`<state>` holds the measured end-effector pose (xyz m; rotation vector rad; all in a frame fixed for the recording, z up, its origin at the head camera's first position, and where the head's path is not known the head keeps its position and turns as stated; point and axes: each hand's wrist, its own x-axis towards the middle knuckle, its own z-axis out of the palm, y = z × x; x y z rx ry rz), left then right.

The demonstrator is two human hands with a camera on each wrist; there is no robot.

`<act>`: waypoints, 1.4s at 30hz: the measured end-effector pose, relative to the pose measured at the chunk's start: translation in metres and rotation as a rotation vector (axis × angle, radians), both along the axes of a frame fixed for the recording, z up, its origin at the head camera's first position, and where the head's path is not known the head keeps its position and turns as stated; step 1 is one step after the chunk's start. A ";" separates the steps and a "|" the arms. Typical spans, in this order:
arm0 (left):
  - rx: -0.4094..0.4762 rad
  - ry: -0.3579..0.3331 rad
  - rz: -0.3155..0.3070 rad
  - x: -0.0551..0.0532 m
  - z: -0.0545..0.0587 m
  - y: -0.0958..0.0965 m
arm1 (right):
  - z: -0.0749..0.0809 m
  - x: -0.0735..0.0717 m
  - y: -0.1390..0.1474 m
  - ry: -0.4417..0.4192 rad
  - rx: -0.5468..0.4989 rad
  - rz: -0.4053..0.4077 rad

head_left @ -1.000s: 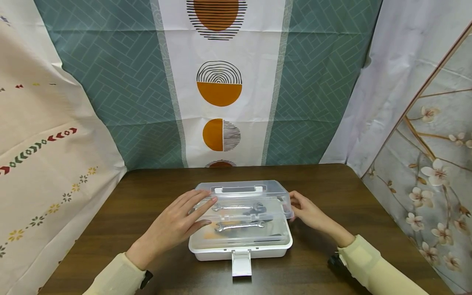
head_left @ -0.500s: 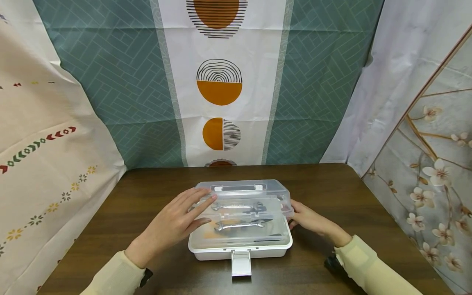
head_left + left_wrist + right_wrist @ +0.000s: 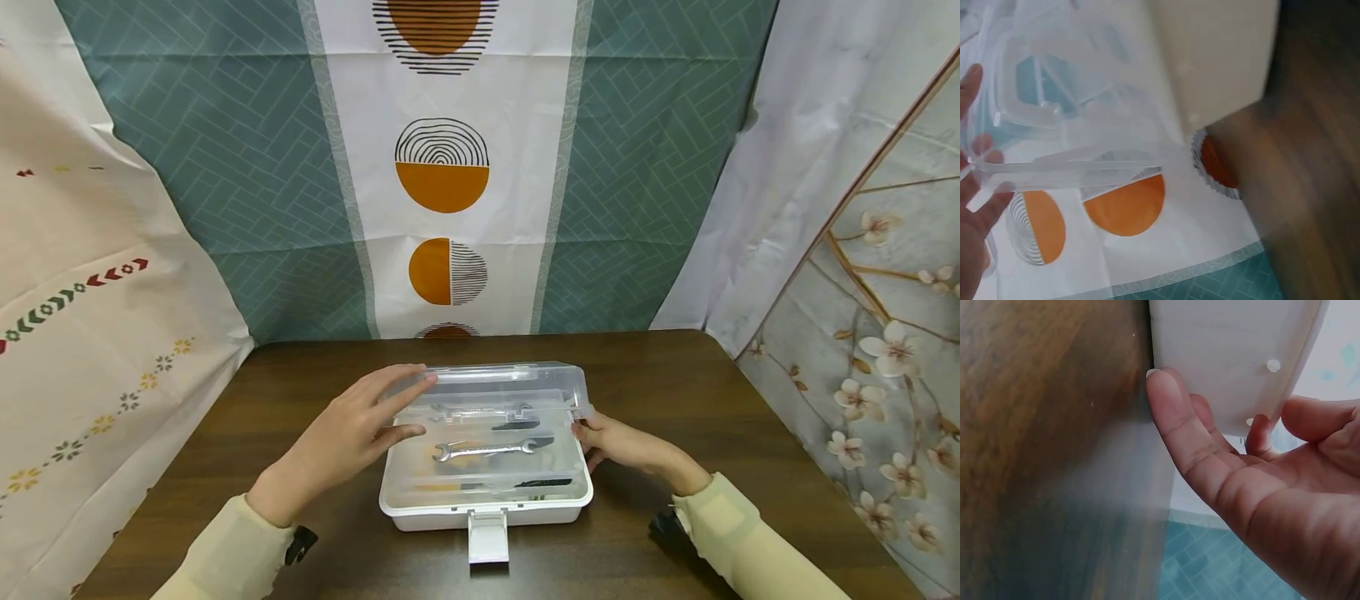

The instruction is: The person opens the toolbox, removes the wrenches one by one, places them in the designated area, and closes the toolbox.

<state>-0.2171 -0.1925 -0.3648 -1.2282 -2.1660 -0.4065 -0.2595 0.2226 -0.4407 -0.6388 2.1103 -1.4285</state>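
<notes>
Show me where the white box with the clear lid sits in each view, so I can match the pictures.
Head: the white box is low, near the middle.
Left wrist: the white box fills the upper left and middle, clear lid left of its pale wall.
Right wrist: part of the white box is at the top, right of centre.
Shared landmark: brown tabletop, bottom in head, right in left wrist, left in right wrist.
</notes>
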 end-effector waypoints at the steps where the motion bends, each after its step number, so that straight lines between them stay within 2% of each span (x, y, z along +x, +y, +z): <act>1: -0.001 -0.030 0.006 -0.001 0.002 -0.001 | 0.000 0.000 0.000 0.000 0.003 0.003; 5: 0.007 -0.126 0.019 -0.004 0.009 -0.002 | -0.001 -0.001 -0.001 0.005 0.001 0.011; 9: 0.018 -0.177 0.024 -0.008 0.014 0.000 | -0.003 -0.002 -0.001 0.014 -0.010 0.019; 20: 0.038 -0.241 0.046 -0.016 0.019 0.001 | -0.004 -0.004 0.003 0.001 -0.023 0.034; 29: 0.046 -0.277 0.058 -0.023 0.024 0.000 | -0.004 -0.005 0.003 0.012 0.005 0.034; 36: 0.108 -0.317 0.059 -0.029 0.030 0.000 | -0.004 -0.005 0.003 0.018 0.004 0.028; 42: 0.156 -0.344 0.075 -0.036 0.029 0.001 | -0.004 -0.004 0.003 0.016 0.007 0.028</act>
